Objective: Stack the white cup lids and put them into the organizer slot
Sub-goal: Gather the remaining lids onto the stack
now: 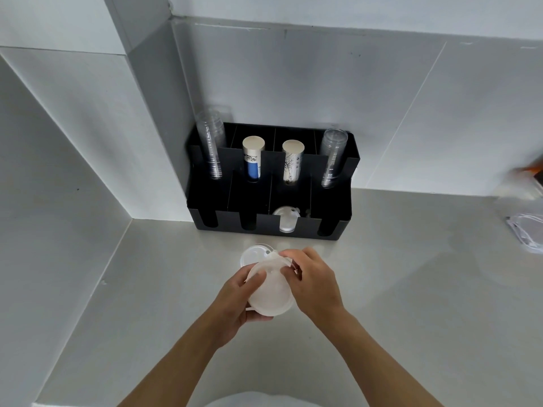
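The left hand (235, 298) cups a stack of round white plastic cup lids (269, 292) from below and the side, thumb on top. The right hand (314, 282) pinches the stack's far edge with its fingertips. Just beyond the left hand, 1 more white lid (252, 254) lies on the pale grey surface (396, 289). Farther ahead of both hands stands a black plastic organizer (332, 207); its third front slot holds white lids (286, 220).

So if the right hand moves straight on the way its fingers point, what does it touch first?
The right hand points left across the lids it holds with the left hand, so it would likely meet that hand's fingers first. Depth is unclear.
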